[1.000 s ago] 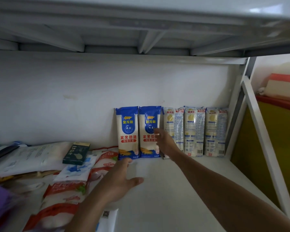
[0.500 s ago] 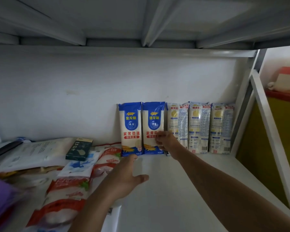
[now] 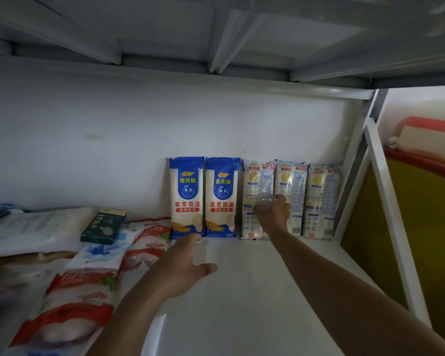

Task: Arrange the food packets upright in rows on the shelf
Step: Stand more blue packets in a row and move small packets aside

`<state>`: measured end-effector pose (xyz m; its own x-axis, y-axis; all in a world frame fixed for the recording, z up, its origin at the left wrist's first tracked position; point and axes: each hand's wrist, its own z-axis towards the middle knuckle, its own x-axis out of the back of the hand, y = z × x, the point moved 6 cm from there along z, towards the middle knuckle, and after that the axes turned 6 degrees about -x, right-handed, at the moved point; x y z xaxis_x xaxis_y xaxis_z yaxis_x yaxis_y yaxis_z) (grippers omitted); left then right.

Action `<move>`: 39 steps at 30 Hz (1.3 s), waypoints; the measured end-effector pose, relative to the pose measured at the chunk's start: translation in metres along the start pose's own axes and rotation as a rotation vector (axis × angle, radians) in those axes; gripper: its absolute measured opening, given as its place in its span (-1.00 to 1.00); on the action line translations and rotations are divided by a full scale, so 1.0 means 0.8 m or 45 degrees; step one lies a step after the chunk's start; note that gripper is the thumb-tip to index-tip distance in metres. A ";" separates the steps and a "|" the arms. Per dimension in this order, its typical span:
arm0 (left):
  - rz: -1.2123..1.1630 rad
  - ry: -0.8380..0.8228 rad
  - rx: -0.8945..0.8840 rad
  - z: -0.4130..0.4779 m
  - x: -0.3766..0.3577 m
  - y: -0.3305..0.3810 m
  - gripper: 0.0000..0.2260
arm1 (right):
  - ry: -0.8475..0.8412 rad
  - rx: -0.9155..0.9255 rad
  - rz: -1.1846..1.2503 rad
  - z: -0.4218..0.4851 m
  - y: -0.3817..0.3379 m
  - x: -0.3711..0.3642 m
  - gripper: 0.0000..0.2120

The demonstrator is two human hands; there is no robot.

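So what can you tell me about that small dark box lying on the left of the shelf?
The small dark box is flat and rectangular, dark green or black, seemingly cardboard, with a pale picture and faint print too small to read, and a lighter strip along its far end. It lies face up and slightly askew on top of the flat packets piled there, left of the upright blue packets. Neither hand touches it.

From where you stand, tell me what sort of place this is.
Probably a storeroom or pantry. A bare white metal shelf with a rack post holds noodle packets upright against a plain wall, with more bagged food piled flat at the left.
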<state>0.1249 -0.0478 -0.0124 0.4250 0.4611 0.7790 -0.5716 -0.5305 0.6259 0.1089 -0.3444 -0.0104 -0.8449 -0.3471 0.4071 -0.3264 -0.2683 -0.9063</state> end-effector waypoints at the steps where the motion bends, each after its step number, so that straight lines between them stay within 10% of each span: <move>1: 0.008 0.000 0.000 0.001 -0.001 0.001 -0.25 | -0.011 -0.027 0.002 0.002 0.002 -0.008 -0.22; 7: 0.075 -0.047 -0.036 0.006 -0.010 0.009 -0.22 | 0.010 -0.121 -0.127 0.006 0.007 -0.052 0.15; 22: 0.062 -0.100 -0.131 -0.006 -0.017 0.043 -0.30 | -0.170 0.046 -0.058 -0.068 0.021 0.010 -0.51; 39: -0.572 0.231 -0.149 -0.054 -0.030 0.072 -0.77 | -0.542 0.315 0.192 -0.237 -0.013 0.085 -0.41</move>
<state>0.0519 -0.0588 0.0033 0.5243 0.7477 0.4075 -0.4393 -0.1725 0.8816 -0.0258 -0.1953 0.0051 -0.6107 -0.7197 0.3303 -0.0606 -0.3734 -0.9257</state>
